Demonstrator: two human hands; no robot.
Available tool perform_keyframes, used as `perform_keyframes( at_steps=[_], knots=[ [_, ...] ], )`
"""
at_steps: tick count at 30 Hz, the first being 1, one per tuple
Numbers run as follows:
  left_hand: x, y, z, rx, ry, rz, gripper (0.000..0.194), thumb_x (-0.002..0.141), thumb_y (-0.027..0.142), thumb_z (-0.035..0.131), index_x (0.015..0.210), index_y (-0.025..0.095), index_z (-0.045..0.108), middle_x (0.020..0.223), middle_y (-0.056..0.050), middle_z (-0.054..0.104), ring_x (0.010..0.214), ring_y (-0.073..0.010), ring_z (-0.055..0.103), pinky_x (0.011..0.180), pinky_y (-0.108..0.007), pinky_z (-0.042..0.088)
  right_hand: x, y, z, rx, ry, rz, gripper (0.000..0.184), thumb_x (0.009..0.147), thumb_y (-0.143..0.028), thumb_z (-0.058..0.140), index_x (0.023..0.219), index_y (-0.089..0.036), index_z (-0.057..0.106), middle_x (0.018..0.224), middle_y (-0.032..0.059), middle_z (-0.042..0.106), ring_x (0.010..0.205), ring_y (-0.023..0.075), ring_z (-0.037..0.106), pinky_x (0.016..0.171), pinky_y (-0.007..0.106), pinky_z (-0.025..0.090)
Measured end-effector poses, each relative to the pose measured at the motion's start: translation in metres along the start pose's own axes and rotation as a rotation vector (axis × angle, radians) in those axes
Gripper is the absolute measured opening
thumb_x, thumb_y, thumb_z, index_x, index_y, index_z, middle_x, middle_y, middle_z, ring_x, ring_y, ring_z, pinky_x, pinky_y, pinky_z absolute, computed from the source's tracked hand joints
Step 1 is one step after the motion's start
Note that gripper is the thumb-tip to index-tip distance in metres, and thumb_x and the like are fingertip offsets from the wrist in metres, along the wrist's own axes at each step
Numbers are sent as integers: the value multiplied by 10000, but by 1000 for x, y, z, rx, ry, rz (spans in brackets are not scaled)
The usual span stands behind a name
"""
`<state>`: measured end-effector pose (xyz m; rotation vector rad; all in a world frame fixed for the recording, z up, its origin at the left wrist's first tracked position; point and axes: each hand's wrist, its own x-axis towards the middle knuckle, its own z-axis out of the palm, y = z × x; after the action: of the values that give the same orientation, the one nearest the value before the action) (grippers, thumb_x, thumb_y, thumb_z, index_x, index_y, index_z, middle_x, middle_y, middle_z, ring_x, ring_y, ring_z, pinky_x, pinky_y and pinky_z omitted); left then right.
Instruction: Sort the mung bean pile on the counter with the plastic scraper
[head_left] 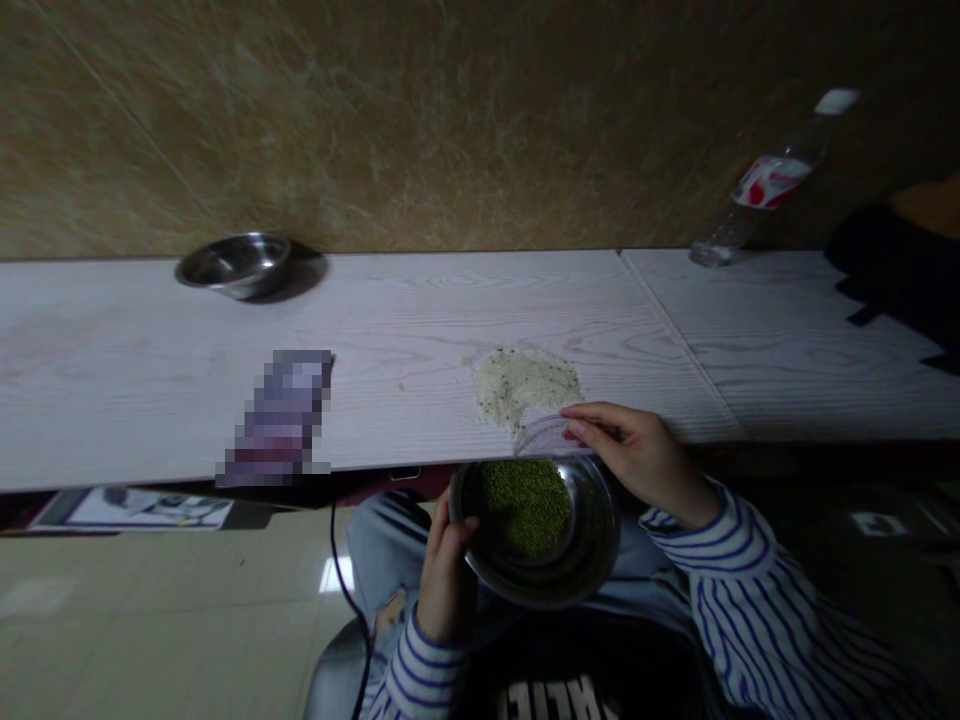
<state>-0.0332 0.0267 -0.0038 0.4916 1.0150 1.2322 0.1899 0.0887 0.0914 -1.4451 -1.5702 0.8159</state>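
Note:
My left hand (448,568) grips the left rim of a steel bowl (592,555), held over my lap just below the table's front edge. Green beans (529,505), which look like mung beans, lie in the bowl, mostly to its left. Between the thumb and fingers of my right hand (649,455) is a thin, clear plastic piece with a curved rim (541,433), perhaps a lid. It rests at the table edge, above the bowl and against the near side of a pile of white rice grains (521,380) with some green beans mixed in.
On the white wood-grain table (405,370), a second steel bowl (236,265) stands back left. A blurred-out flat item (281,415) lies at the front left. Towards the right are a clear bottle (769,185) and a dark cloth item (900,260). A black cable (335,540) hangs down left of my legs.

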Motion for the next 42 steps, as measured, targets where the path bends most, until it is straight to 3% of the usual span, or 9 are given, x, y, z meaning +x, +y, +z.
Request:
perform_keyframes(
  at_steps=[5, 11, 17, 20, 26, 36, 42],
  knots=[
    [3, -2, -2, 12, 6, -11, 505, 767, 324, 660, 1267, 262, 678, 1381, -65, 660, 1407, -342, 461, 1194, -518, 297, -6, 2, 6, -48, 126, -57, 243, 899, -288, 620, 1031, -166, 784, 862, 83, 813, 731, 200, 773, 704, 315, 637],
    [2, 0, -1, 18, 25, -29, 505, 759, 328, 664, 1260, 260, 677, 1380, -65, 658, 1409, -348, 456, 1190, -520, 302, -5, 3, 15, -214, 109, -190, 222, 913, -266, 627, 1038, -201, 798, 976, 81, 814, 868, 226, 774, 826, 361, 621],
    [2, 0, -2, -12, 27, -35, 471, 766, 328, 677, 1233, 270, 691, 1365, -51, 663, 1413, -336, 446, 1217, -510, 238, 9, 12, 1, -236, 169, -155, 232, 898, -271, 634, 1039, -187, 797, 998, 85, 812, 884, 235, 773, 844, 372, 615],
    [4, -2, -3, 1, 24, -25, 454, 771, 324, 672, 1222, 276, 700, 1361, -44, 665, 1418, -329, 440, 1225, -506, 217, 13, 13, -6, -204, 187, -127, 251, 895, -291, 628, 1039, -168, 794, 945, 91, 814, 821, 228, 773, 781, 355, 623],
    [5, -4, -4, 17, 47, -37, 474, 761, 326, 673, 1231, 271, 698, 1373, -57, 660, 1417, -344, 444, 1211, -529, 258, 13, 16, -17, -168, 275, -30, 275, 873, -324, 635, 1032, -158, 785, 885, 101, 811, 767, 241, 772, 697, 350, 623],
    [1, 0, 1, 14, 30, -37, 465, 760, 328, 671, 1222, 280, 701, 1375, -48, 659, 1432, -334, 427, 1224, -507, 229, 17, 15, 1, -75, 187, -22, 304, 872, -338, 621, 1040, -137, 775, 908, 125, 807, 768, 243, 773, 710, 370, 621],
    [0, 3, 6, -25, 42, -59, 484, 733, 338, 688, 1212, 267, 699, 1339, -60, 676, 1401, -347, 463, 1208, -516, 263, 11, 11, -5, -59, 191, 13, 291, 857, -340, 647, 1023, -141, 779, 881, 115, 807, 732, 227, 768, 674, 346, 619]
  ],
)
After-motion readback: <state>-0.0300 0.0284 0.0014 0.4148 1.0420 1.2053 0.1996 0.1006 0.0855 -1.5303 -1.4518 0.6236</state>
